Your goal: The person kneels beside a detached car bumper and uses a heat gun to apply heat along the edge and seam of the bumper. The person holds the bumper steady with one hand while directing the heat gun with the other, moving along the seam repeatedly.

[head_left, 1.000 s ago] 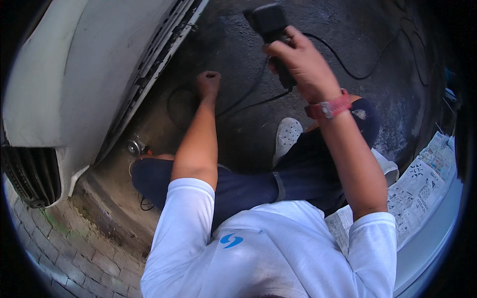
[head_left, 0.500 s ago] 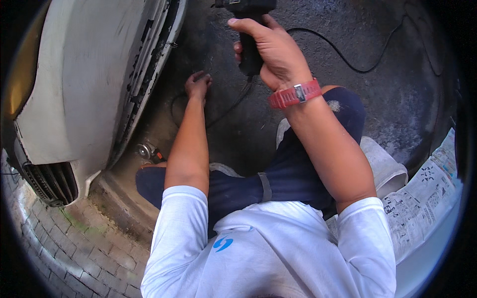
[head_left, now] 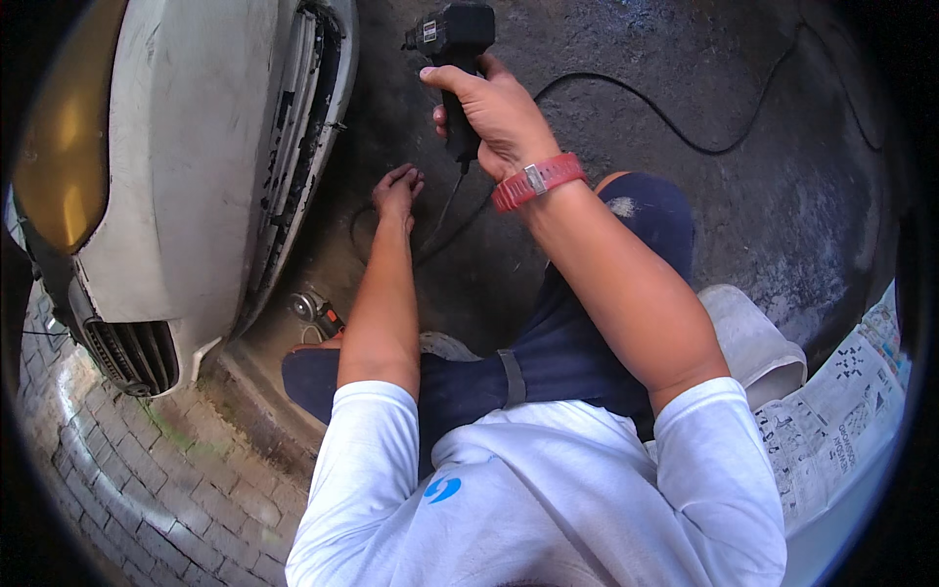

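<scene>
My right hand [head_left: 504, 112], with a red watch [head_left: 538, 182] on its wrist, is closed around the handle of a black corded pistol-grip tool [head_left: 458, 34]. The tool's short tip points left, toward the car bumper. Below and to the left of it is my left hand [head_left: 396, 191], its fingers curled together over the dark ground; whatever they hold, if anything, is too small to make out. The whitish-grey car bumper [head_left: 186, 166] stands at the left, apart from both hands, its dark, rough inner edge facing me.
A power cord [head_left: 665, 132] runs from the tool across the dark floor. Beside my left knee lies a small orange-and-black grinder [head_left: 318, 311]. A white bucket [head_left: 753, 338] and printed newspaper [head_left: 831, 421] are at the right. Paving bricks [head_left: 166, 479] cover the lower left.
My right hand and the tool have shifted left and down in the picture. The bumper shows slightly farther right, as the view has moved. Both hands keep their fingers closed.
</scene>
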The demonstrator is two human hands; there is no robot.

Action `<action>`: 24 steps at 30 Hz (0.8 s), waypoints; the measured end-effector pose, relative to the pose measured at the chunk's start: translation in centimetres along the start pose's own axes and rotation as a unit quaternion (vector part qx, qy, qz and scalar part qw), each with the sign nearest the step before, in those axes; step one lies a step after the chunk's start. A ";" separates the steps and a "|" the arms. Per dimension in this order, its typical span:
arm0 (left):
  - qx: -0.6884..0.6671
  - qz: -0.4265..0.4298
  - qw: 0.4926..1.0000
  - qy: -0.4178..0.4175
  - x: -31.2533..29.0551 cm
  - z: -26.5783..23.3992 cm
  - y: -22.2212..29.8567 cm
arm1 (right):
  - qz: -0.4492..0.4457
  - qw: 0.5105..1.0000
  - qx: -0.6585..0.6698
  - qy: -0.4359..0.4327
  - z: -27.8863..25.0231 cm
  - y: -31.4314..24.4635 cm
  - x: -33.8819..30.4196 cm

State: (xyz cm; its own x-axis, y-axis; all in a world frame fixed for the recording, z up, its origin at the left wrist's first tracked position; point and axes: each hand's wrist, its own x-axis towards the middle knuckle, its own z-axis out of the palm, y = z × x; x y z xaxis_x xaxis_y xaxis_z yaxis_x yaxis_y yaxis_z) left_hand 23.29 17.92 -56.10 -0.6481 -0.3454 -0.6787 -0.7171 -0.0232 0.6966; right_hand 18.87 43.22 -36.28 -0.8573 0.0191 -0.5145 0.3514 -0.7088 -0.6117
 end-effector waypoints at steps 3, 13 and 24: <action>-0.014 0.019 1.000 0.018 -0.4 0.3 0.0 | 0.011 1.000 -0.001 0.004 -0.3 0.0 0.7; -0.002 0.021 0.998 0.057 -2.6 0.2 0.8 | 0.052 0.999 0.005 -0.004 -0.6 0.2 3.0; 0.002 0.027 0.998 0.065 -5.4 -0.8 2.4 | 0.082 0.995 0.037 0.035 0.0 2.0 6.4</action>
State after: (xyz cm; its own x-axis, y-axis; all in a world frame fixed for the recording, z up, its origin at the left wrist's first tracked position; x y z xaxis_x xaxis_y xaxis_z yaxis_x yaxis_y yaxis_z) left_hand 25.27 19.01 -50.55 -0.6472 -0.4641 -0.6048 -0.6838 0.0026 0.7297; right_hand 14.12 41.96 -40.76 -0.7612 -0.0540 -0.6463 0.4536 -0.7565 -0.4711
